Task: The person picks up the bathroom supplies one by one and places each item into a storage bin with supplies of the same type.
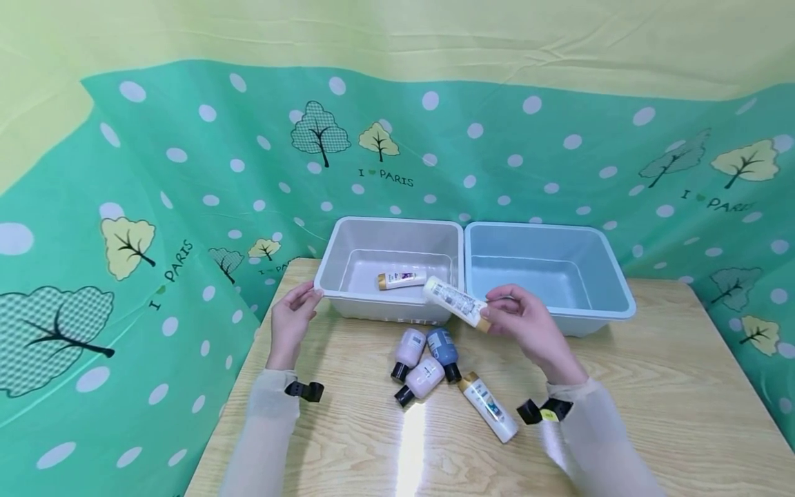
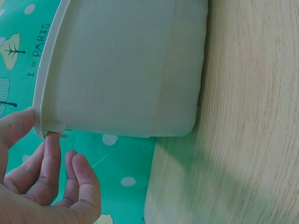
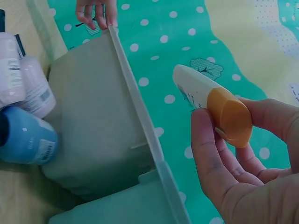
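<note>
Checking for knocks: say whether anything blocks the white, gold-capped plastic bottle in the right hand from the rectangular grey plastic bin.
Nothing visible does: the white bottle appears above the near rim of the grey bin. Another bottle lies inside.

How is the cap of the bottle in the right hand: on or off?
On: the gold cap covers one end of the white bottle that the right hand holds.

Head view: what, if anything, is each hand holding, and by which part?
Right hand: a white bottle, by its gold-capped end. Left hand: the grey bin, pinched at its near-left rim corner.
</note>
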`<state>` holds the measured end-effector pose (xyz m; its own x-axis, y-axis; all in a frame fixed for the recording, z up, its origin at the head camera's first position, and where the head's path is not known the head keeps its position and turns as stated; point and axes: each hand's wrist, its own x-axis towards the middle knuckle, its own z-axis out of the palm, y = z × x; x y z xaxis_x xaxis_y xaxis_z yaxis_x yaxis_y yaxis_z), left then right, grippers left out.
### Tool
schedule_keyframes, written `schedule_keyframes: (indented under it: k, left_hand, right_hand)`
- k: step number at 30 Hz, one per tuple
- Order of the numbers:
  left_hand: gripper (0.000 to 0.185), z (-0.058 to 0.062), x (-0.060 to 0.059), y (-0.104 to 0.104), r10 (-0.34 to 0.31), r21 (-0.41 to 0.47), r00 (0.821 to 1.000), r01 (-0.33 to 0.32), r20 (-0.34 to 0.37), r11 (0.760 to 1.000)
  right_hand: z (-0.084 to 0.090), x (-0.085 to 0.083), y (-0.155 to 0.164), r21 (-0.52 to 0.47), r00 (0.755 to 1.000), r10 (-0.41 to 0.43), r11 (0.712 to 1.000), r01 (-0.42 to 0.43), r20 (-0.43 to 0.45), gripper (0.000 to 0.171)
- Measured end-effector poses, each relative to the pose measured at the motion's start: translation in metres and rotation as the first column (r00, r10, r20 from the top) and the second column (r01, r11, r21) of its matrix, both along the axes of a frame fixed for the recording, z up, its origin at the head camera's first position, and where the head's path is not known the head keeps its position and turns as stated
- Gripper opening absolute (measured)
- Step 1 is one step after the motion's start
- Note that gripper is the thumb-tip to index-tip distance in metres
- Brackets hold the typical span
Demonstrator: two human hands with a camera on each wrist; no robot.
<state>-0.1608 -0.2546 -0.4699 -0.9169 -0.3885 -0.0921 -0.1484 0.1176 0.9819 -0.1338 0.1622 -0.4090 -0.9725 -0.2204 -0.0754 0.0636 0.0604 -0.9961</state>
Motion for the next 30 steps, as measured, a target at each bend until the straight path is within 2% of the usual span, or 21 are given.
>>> schedule_keyframes:
  k: [6, 12, 17, 24, 30]
  left_hand:
    - [0.046, 0.0, 0.0, 0.0, -0.006, -0.002, 1.0, 0.006, -0.001, 1.0]
    - [0.046, 0.001, 0.0, 0.0, -0.007, 0.005, 1.0, 0.007, 0.001, 1.0]
    - [0.046, 0.001, 0.0, -0.001, -0.008, -0.001, 1.0, 0.008, -0.001, 1.0]
    - [0.044, 0.001, 0.002, -0.004, 0.005, -0.019, 1.0, -0.005, -0.005, 1.0]
    - [0.046, 0.0, 0.0, -0.001, -0.006, -0.006, 1.0, 0.006, -0.001, 1.0]
  right_hand:
    - [0.023, -0.033, -0.019, 0.03, 1.0, 0.017, 0.999, -0.017, -0.012, 0.042]
    - [0.041, -0.077, -0.042, 0.037, 0.997, 0.067, 0.997, -0.066, -0.031, 0.038]
    - [0.052, -0.113, -0.065, 0.05, 0.996, 0.083, 0.995, -0.084, 0.02, 0.038]
    - [0.047, -0.158, -0.096, 0.119, 0.987, 0.099, 0.986, -0.114, 0.127, 0.043]
    - [0.035, -0.187, -0.112, 0.123, 0.982, 0.13, 0.981, -0.147, 0.138, 0.046]
